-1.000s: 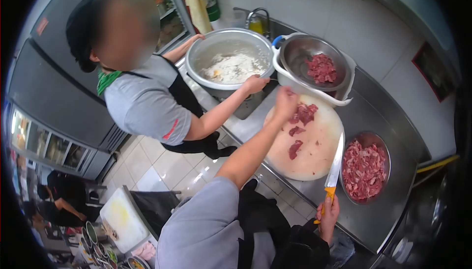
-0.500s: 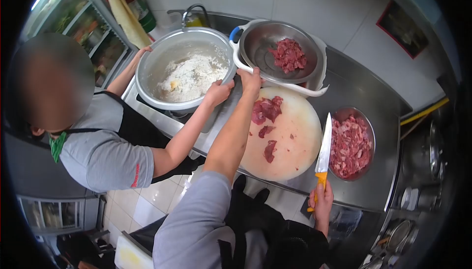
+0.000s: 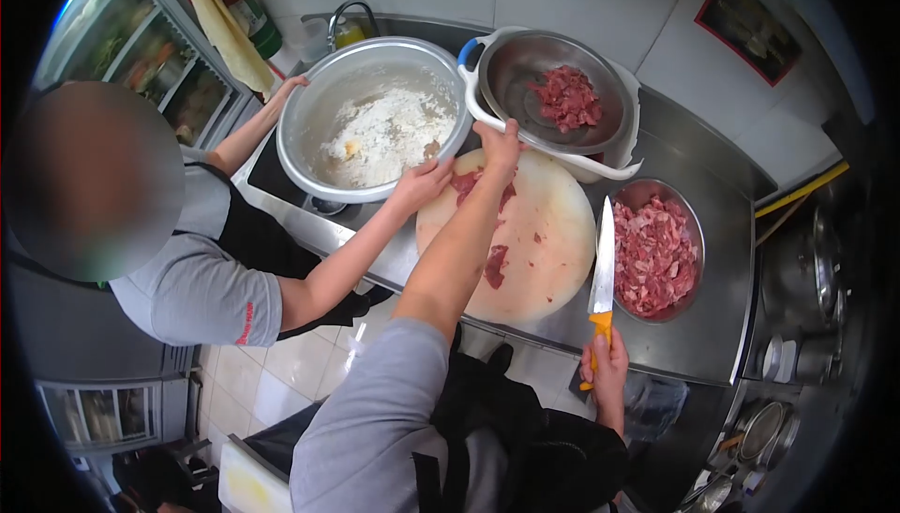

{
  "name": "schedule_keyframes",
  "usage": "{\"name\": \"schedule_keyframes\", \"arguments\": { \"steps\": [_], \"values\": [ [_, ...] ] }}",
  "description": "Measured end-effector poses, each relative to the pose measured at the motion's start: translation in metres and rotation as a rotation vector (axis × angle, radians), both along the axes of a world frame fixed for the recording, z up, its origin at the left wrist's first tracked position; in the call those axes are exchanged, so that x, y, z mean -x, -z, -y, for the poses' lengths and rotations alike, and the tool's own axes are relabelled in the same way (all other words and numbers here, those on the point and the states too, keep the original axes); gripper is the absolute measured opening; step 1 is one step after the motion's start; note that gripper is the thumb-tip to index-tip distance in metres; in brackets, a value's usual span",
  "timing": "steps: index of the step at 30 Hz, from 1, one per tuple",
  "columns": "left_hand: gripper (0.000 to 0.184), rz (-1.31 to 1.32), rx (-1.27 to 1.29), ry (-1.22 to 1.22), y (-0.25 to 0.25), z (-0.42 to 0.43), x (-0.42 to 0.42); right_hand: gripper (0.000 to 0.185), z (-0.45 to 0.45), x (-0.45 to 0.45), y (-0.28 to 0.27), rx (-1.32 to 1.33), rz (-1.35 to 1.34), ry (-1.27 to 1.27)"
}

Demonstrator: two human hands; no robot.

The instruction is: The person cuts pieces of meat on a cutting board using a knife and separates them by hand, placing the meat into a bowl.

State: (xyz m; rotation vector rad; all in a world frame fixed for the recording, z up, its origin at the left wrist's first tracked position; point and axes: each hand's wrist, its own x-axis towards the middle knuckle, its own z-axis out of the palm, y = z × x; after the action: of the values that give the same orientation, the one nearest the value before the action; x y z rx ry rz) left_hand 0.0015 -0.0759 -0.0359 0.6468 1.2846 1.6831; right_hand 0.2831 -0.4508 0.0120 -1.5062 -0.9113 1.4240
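My left hand (image 3: 500, 146) reaches across the round cutting board (image 3: 548, 260) and closes on the near rim of a white plastic tub (image 3: 600, 168). A steel bowl (image 3: 511, 73) with a small heap of cut red meat (image 3: 566, 99) rests in that tub. In my right hand (image 3: 607, 363) is a knife (image 3: 603, 265), held by its orange handle with the blade pointing up and away. Pieces of raw meat (image 3: 496, 267) lie on the board, some partly hidden by my left forearm. Right of the blade stands a steel bowl full of sliced meat (image 3: 658, 255).
On the left, a co-worker (image 3: 202, 283) holds a large metal basin (image 3: 298, 162) of white flour (image 3: 389, 138) with both hands. Its edge is close to the board and tub. Behind it rises a curved tap (image 3: 352, 9). Pans (image 3: 764, 431) occupy shelving at right.
The white tub and its bowl have shifted right relative to the board, with my left hand on the rim. The co-worker's basin has also moved right, towards the board. The knife stays in my right hand.
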Motion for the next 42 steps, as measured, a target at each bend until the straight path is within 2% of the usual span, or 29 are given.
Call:
{"name": "schedule_keyframes", "arguments": {
  "steps": [4,6,8,10,12,14,16,17,18,19,20,22,23,32,33,34,36,37,40,42],
  "values": [
    [0.044,0.014,0.118,0.119,-0.004,0.036,0.021,0.037,0.021,0.001,-0.009,-0.030,0.012,-0.027],
    [0.032,-0.899,-0.173,-0.095,0.006,0.087,0.042,0.037,0.030,0.005,-0.016,-0.029,0.005,-0.034],
    [0.024,-0.994,-0.244,-0.143,-0.013,0.166,0.062,0.037,0.034,0.005,-0.017,-0.028,-0.011,-0.042],
    [0.016,-0.756,-0.163,-0.095,-0.035,0.241,0.069,0.037,0.039,0.002,-0.009,-0.045,0.003,-0.064],
    [0.015,-0.933,-0.213,0.008,-0.053,0.303,0.080,0.037,0.041,0.009,-0.015,-0.024,-0.023,-0.085],
    [0.016,-0.843,-0.018,0.215,-0.054,0.367,0.080,0.037,0.034,0.016,-0.021,-0.020,-0.038,-0.092],
    [0.031,-0.812,0.072,0.082,0.024,0.404,0.098,0.038,0.029,0.026,-0.022,-0.076,-0.020,-0.126],
    [0.031,-0.814,0.069,0.101,0.067,0.406,0.115,0.038,0.024,0.030,-0.020,-0.072,-0.020,-0.108],
    [0.044,-0.718,0.121,0.097,0.108,0.407,0.133,0.039,0.019,0.035,-0.016,-0.092,-0.014,-0.093],
    [0.057,-0.622,0.174,0.095,0.128,0.408,0.145,0.039,0.017,0.041,-0.012,-0.111,-0.005,-0.077],
    [0.057,-0.622,0.171,0.119,0.128,0.402,0.148,0.039,0.014,0.048,-0.011,-0.107,-0.001,-0.053],
    [0.078,-0.602,0.094,0.380,0.118,0.377,0.144,0.041,0.004,0.061,-0.007,-0.143,-0.008,-0.031],
    [0.086,-0.413,0.156,0.400,0.113,0.369,0.140,0.041,0.002,0.067,-0.003,-0.141,0.002,-0.015],
    [0.089,-0.283,0.076,0.600,0.123,0.356,0.155,0.041,0.009,0.117,0.030,-0.126,0.047,0.088],
    [0.075,-0.351,0.099,0.545,0.107,0.356,0.152,0.042,0.011,0.123,0.031,-0.107,0.058,0.113],
    [0.075,-0.346,0.104,0.572,0.108,0.360,0.157,0.043,0.015,0.126,0.031,-0.086,0.067,0.137],
    [0.055,-1.055,-0.045,0.655,0.106,0.359,0.172,0.044,0.026,0.129,0.033,-0.076,0.091,0.132],
    [0.029,-1.035,-0.048,0.623,0.070,0.361,0.168,0.045,0.031,0.129,0.033,-0.067,0.106,0.101],
    [0.023,-0.994,-0.192,0.644,0.019,0.358,0.147,0.045,0.057,0.130,0.038,-0.040,0.054,0.090],
    [0.020,-1.053,-0.296,0.640,0.011,0.337,0.130,0.044,0.077,0.131,0.037,-0.009,0.093,0.061]
  ]
}}
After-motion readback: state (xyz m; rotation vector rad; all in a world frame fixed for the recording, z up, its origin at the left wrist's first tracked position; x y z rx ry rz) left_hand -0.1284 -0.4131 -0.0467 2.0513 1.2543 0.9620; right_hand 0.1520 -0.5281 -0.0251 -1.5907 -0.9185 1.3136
